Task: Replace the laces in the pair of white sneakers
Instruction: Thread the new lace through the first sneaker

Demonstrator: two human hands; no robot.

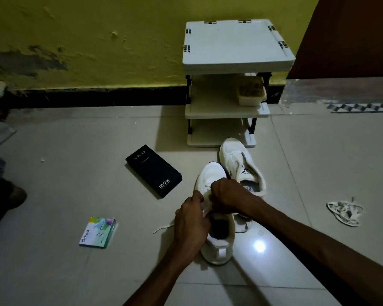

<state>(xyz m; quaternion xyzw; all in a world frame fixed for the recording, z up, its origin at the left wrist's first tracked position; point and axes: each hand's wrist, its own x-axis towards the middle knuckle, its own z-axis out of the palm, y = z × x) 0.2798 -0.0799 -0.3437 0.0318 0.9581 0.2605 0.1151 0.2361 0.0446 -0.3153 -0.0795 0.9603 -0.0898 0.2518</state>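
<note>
Centre frame: near sneaker (pixel 210 173) sits on the floor (pixel 75 173), heel toward me, eyelets up for access. Left hand (pixel 191 217) and right hand (pixel 224 195) both pinch its white lace (pixel 206 206), I judge mid-threading. Second sneaker (pixel 237 160), just behind, appears unlaced. Discarded laces (pixel 344 214) lie at right.

Left hand (pixel 191 217) — bare forearm entering from 6 o'clock and reaching toward 1 o'clock, back of hand facing up, fingers curling in and pinching the lace (pixel 206 206). Right hand (pixel 227 196) — bare forearm entering from 4 o'clock and pointing toward 10 o'clock, knuckles up, fingertips pinching the same lace just beside the left.
</note>
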